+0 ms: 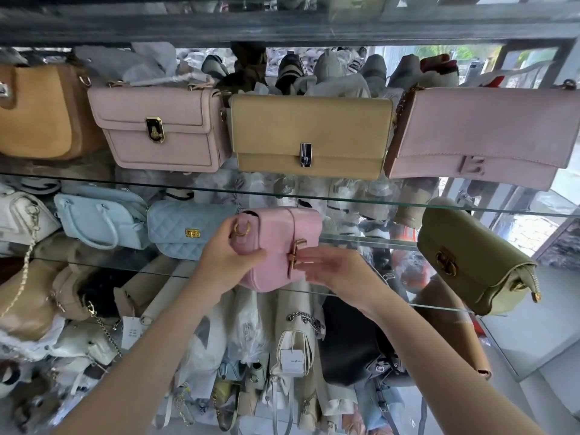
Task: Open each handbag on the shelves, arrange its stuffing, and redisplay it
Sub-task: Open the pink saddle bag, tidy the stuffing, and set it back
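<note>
A small glossy pink handbag (279, 233) with a gold clasp and a gold ring stands on the lower glass shelf (392, 246), its flap closed. My left hand (226, 255) grips its left end, thumb laid across the front. Beside the gold clasp, my right hand (329, 268) is held with straight fingers, fingertips at or just short of the buckle. No stuffing is visible.
On the same shelf stand a quilted blue bag (185, 229), a pale blue bag (100, 218) and an olive bag (470, 262) at the right. The upper shelf holds tan (37, 111), pale pink (160, 130), beige (310, 133) and dusty pink (480, 133) bags. Bags and wrapping are piled below.
</note>
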